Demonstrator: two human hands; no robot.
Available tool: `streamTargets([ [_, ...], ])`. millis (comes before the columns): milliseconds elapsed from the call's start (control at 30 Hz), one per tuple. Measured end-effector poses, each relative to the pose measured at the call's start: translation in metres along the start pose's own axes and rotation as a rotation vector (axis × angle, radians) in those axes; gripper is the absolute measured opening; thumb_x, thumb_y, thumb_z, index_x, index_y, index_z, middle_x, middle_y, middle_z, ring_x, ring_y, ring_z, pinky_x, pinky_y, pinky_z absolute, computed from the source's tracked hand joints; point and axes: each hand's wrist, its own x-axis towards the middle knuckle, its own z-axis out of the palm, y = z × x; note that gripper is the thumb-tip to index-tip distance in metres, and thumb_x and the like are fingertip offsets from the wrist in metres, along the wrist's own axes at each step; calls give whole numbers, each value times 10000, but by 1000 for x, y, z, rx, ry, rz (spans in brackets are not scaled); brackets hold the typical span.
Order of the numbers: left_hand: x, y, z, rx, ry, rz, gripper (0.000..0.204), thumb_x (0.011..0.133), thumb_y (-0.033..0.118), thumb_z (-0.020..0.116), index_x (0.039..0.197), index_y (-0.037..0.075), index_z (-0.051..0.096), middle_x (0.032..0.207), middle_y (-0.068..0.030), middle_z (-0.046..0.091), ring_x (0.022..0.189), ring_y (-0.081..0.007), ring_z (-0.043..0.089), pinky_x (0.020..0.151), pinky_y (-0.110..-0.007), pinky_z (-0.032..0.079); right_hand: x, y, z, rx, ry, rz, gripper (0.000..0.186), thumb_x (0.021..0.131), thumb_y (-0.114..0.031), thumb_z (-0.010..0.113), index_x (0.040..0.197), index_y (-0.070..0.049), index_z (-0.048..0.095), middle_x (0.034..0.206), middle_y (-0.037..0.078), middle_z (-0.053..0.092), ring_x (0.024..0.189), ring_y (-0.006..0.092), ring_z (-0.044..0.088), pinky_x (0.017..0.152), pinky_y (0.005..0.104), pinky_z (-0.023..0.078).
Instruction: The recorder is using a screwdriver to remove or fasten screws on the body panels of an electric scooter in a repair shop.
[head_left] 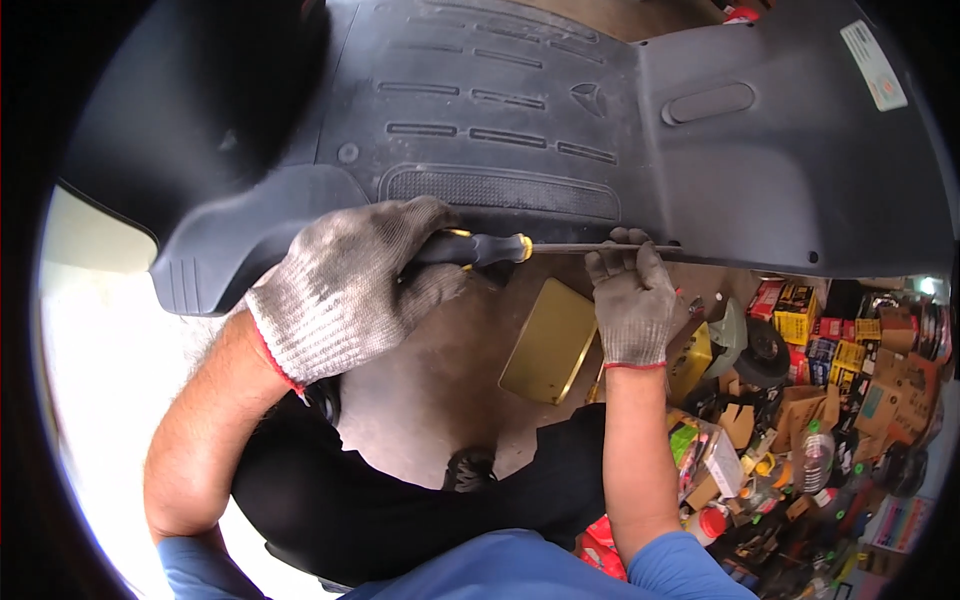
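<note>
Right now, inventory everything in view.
Moulded panel: 1, grey, top
Curved part: 1, black, upper left
Label: 1, white, panel's right
Screwdriver: 1, black and yellow handle, centre
Flat piece: 1, gold, centre
Floor: 1, grey, centre
Wheel: at least 1, black, right
Boxes: many, mixed colours, right
Bottle: 1, clear, lower right
Clutter: uncountable, mixed, lower right
Left hand: 1, grey glove, on screwdriver handle
Right hand: 1, grey glove, at screwdriver shaft
Trousers: 1, black, bottom
Shoe: 1, dark, bottom
Sleeves: 2, blue, bottom
</note>
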Motion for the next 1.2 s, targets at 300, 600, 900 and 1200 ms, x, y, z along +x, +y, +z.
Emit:
streamTargets([
  [300, 10, -6, 11, -96, 43, 100, 396, 855, 235, 740, 1159, -1, 648, 950, -227, 688, 856, -411, 684, 745, -448, 553, 2, -4, 7, 49, 87, 55, 186, 1045, -206, 521, 1093, -77, 647, 1101, 95, 673, 981, 238, 634, 910, 452, 499],
  [600, 13, -14, 14, -112, 12, 89, 364, 880, 221, 716, 1154, -8, 645, 928, -231, 688, 836, -388, 698, 740, -438, 563, 2, 1, 6, 24, 74, 13, 196, 1057, -208, 499, 1101, -84, 644, 1090, 94, 671, 938, 227, 621, 912, 450, 481],
  [900, 12, -15, 17, -93, 12, 84, 325, 916, 291, 664, 1061, 5, 614, 827, -215, 661, 798, -410, 672, 691, -480, 546, 4, -2, 8, 21, 107, 31, 193, 1060, -190, 483, 1110, -77, 630, 1095, 102, 663, 965, 235, 610, 925, 452, 478],
  [1200, 11, -13, 17, -137, -26, 24, 378, 887, 253, 697, 1161, 1, 635, 923, -219, 686, 829, -379, 692, 750, -445, 550, 6, -3, 6, 36, 136, 54, 171, 1045, -185, 515, 1096, -70, 631, 1083, 111, 664, 978, 250, 606, 929, 455, 477],
])
